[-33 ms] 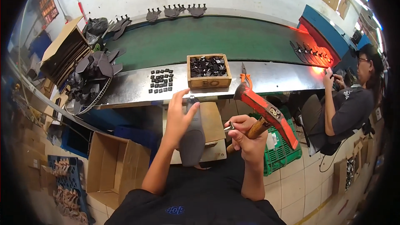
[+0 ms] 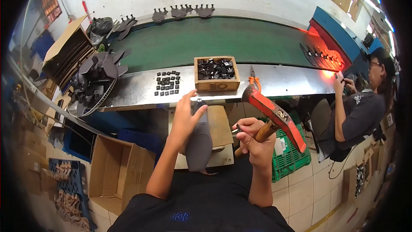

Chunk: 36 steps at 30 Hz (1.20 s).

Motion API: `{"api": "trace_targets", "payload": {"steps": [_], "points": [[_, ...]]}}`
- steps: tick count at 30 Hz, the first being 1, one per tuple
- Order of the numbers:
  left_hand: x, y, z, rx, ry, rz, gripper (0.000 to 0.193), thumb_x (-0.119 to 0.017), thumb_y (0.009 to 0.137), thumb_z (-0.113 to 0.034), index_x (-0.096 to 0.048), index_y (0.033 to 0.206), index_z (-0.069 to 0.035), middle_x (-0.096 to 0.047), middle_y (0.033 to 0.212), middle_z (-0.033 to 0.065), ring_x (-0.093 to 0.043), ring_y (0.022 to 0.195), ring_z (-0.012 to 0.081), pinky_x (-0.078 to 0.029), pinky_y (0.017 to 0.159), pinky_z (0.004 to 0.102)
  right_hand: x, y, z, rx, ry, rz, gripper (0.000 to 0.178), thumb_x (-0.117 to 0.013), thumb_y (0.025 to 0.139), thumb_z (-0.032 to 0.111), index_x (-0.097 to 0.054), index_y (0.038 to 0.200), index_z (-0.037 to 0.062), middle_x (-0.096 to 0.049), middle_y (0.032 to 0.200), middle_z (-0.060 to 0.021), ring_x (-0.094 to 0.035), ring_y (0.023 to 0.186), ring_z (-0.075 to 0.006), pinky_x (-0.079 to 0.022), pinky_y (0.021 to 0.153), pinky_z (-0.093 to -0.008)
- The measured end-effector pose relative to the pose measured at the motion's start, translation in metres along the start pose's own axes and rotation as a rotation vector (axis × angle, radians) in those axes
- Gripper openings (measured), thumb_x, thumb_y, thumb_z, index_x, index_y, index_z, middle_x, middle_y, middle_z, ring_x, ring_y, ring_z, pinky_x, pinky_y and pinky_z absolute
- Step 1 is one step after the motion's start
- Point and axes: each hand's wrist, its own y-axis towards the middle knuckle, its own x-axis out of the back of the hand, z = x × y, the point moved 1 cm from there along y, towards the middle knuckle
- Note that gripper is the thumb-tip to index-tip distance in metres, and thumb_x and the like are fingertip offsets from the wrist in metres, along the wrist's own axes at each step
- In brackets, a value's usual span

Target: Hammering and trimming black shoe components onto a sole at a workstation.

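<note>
My left hand (image 2: 183, 122) is open, thumb and fingers apart, around the narrow far end of a dark grey shoe sole (image 2: 199, 146); whether it touches the sole I cannot tell. The sole lies lengthwise over a pale board (image 2: 221, 131) in front of me, with a small shiny piece at its tip. My right hand (image 2: 259, 148) grips a hammer (image 2: 274, 118) by its wooden handle, the red head tilted up to the right. Between that hand's thumb and forefinger is a small dark piece (image 2: 238, 127), too small to name.
A wooden box (image 2: 217, 86) of small black pieces stands on the metal ledge (image 2: 283, 81), beside rows of black squares (image 2: 167, 83) and orange-handled pliers (image 2: 255, 80). Behind runs a green conveyor belt (image 2: 240, 38). A green crate (image 2: 292, 163), a cardboard box (image 2: 120, 167) and a co-worker (image 2: 365, 107) are nearby.
</note>
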Motion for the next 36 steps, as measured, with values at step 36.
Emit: {"api": "trace_targets", "payload": {"steps": [36], "points": [[0.003, -0.035, 0.039, -0.086, -0.026, 0.157, 0.034, -0.075, 0.083, -0.025, -0.071, 0.111, -0.007, -0.069, 0.11, 0.0115, -0.059, 0.108, 0.0311, -0.043, 0.096, 0.0426, -0.022, 0.073, -0.081, 0.087, -0.783, 0.493, 0.02, -0.07, 0.086, 0.001, -0.067, 0.105, -0.0056, -0.072, 0.094, -0.0158, -0.07, 0.085, -0.0226, -0.053, 0.077, -0.0307]]}}
